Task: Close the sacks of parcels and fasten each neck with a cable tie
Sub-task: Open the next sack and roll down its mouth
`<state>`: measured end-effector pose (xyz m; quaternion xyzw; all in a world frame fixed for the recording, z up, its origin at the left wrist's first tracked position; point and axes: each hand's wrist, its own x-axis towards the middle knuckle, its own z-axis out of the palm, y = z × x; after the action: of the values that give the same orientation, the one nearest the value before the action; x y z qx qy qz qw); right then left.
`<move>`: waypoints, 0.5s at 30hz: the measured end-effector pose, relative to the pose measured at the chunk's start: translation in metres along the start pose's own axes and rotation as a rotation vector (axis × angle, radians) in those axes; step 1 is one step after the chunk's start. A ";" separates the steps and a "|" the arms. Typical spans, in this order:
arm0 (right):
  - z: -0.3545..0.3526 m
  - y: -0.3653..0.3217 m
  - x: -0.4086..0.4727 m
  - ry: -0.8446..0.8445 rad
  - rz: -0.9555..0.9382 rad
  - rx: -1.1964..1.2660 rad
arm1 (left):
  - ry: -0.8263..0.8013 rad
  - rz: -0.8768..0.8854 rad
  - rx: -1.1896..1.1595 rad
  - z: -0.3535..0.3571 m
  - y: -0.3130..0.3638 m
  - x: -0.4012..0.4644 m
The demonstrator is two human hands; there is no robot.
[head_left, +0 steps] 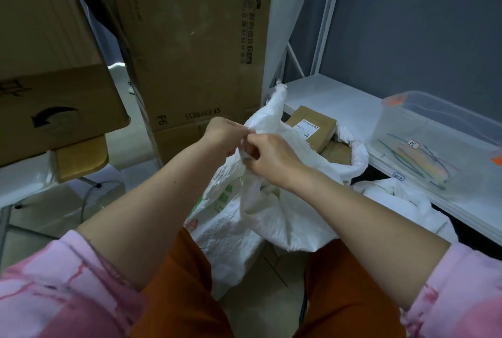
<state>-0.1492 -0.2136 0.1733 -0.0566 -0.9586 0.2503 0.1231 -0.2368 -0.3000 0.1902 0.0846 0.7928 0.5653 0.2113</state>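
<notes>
While I sit low among the stock, a cardboard box with a black arrow overhangs a pale shelf at my far left, and a taller SF Express carton stands behind my hands. Pink sleeves are pushed up both my forearms, and my orange trousers fill the bottom edge.

My left hand pinches a fold of the white woven sack, fingers curled tight on the cloth. My right hand sits just beside it, touching it, thumb and fingers closed on the same bunched neck. The sack's frayed top edge sticks up above my knuckles; its body hangs crumpled between my knees, with green and red print showing on its left side.

Behind it, a second sack stands with its rim rolled down and brown parcels showing inside, one with a white label.

To the right, a white metal shelf runs along a grey wall. Near its front edge stands a clear plastic tub with thin coloured cable ties lying on its bottom. More white sacking lies heaped below that shelf.
</notes>
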 end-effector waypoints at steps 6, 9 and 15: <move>-0.009 0.012 0.008 0.295 0.045 -0.025 | -0.020 0.078 0.200 -0.012 0.002 0.003; -0.016 0.024 0.018 0.302 0.005 -0.247 | -0.052 0.107 0.300 -0.021 0.011 0.002; -0.023 0.026 0.035 0.152 -0.068 -0.240 | -0.031 0.078 0.464 -0.041 0.015 0.001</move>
<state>-0.1755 -0.1741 0.1869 -0.0572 -0.9710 0.1245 0.1961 -0.2567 -0.3297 0.2152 0.1702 0.8943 0.3742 0.1765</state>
